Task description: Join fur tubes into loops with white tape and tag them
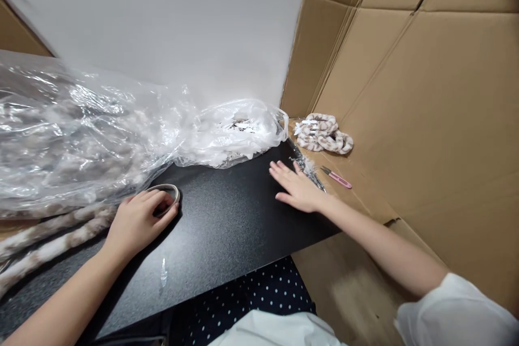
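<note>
Head view: clear plastic bags (121, 135) of mottled fluffy material fill the left and back of the black tabletop (227, 216), with fuzzy strips (60, 238) beside the left forearm. Fuzzy loops (324, 134) and pink thread snips (336, 177) lie beyond the right hand (298, 189), near the cardboard (430, 119). The pale ring (177, 193) sits between thumb and fingers of the left hand (135, 221), pinched. Palm down, the right hand is empty, fingers spread beside plastic scraps (307, 166).
</note>
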